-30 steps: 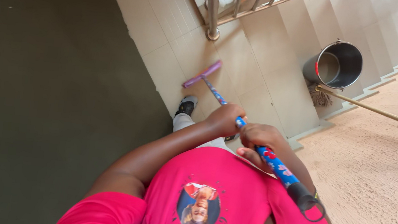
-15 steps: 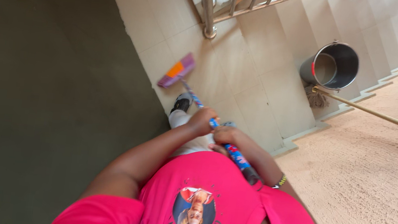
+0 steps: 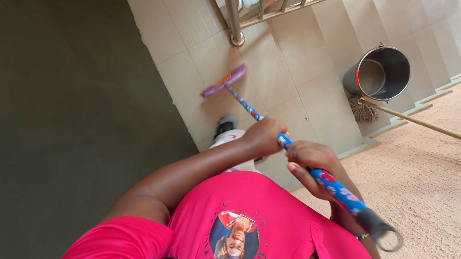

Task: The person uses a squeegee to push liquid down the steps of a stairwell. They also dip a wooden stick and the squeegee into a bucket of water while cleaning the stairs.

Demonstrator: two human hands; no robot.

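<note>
Both my hands grip a broom with a blue patterned handle (image 3: 329, 182). My left hand (image 3: 263, 136) holds it lower down, and my right hand (image 3: 310, 160) holds it just above, near my pink shirt. The purple broom head (image 3: 224, 81) rests on the beige floor tiles (image 3: 284, 77), ahead of my shoe (image 3: 225, 125). The handle's black end with a hanging loop (image 3: 385, 233) sticks out to the right of my body.
A metal bucket (image 3: 379, 73) stands by the tiled steps with a string mop head (image 3: 364, 112) beside it; the mop's wooden stick (image 3: 447, 132) runs off right. A metal railing post (image 3: 231, 6) rises ahead. A dark green wall (image 3: 58, 97) is left, a rough tan wall right.
The broom head swung out to the left and lifted, then came back toward the tiles ahead. My hands moved away from my body and the handle end pushed out to the right.
</note>
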